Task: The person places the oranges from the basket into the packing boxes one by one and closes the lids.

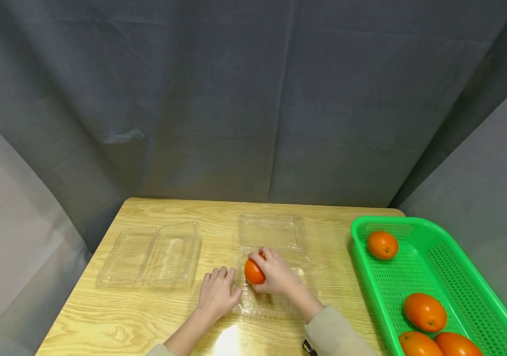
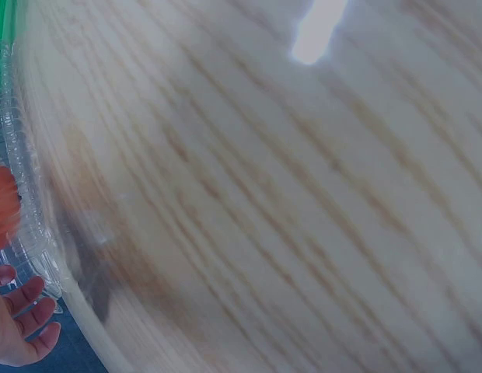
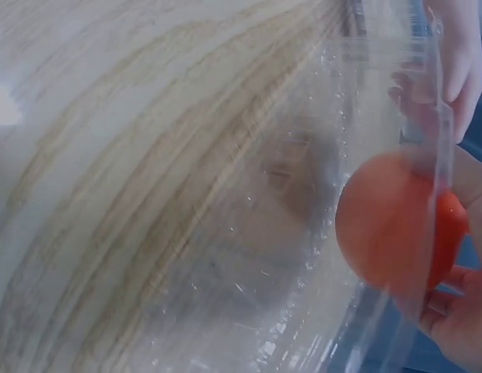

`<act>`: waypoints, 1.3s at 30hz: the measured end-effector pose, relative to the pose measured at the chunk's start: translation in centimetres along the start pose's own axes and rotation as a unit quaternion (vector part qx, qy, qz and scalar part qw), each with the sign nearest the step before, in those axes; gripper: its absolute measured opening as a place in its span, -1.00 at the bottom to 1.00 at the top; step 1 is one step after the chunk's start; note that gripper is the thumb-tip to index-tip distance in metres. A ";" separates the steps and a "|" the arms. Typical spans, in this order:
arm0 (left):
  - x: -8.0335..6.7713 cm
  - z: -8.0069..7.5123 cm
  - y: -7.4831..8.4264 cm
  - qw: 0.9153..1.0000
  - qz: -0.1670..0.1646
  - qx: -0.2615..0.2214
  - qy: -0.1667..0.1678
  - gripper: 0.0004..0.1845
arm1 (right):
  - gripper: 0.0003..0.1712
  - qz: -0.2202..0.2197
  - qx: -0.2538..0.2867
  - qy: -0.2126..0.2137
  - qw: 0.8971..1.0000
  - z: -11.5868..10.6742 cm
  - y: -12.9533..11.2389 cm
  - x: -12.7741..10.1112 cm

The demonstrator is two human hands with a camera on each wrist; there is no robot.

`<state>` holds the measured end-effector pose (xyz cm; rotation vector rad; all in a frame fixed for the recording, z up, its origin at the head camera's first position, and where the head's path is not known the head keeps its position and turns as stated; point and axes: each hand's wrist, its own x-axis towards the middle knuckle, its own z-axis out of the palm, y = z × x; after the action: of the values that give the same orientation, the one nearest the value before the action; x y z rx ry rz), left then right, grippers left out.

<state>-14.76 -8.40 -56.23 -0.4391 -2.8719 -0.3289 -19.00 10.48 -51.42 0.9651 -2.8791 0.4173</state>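
Observation:
My right hand grips an orange low over the left part of an unlidded clear plastic clamshell box. In the right wrist view the same orange shows partly through the box's clear wall, with fingers curled at its side. My left hand is by the box's left edge, its thumb close to the rim; whether it touches cannot be made out. Its fingers are loosely bent and hold nothing. The box's lid lies folded back on the far side.
A second clear clamshell box lies unfolded at the left of the wooden table. On the right stands a green plastic basket with several oranges in it. Grey cloth hangs behind the table.

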 end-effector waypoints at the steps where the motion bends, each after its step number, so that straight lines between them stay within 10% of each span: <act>1: 0.0 0.0 0.0 1.000 0.000 0.000 0.001 -0.61 | -0.18 0.001 0.001 -0.001 1.000 0.1 0.0 0.0; 39: 0.0 0.1 0.0 1.000 -0.001 -0.004 0.008 -0.65 | -0.19 0.022 -0.012 -0.008 1.000 1.4 -1.0 0.5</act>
<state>-14.80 -8.34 -56.31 -0.4343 -2.8568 -0.3412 -18.76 9.09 -52.47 0.9060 -2.9185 0.3800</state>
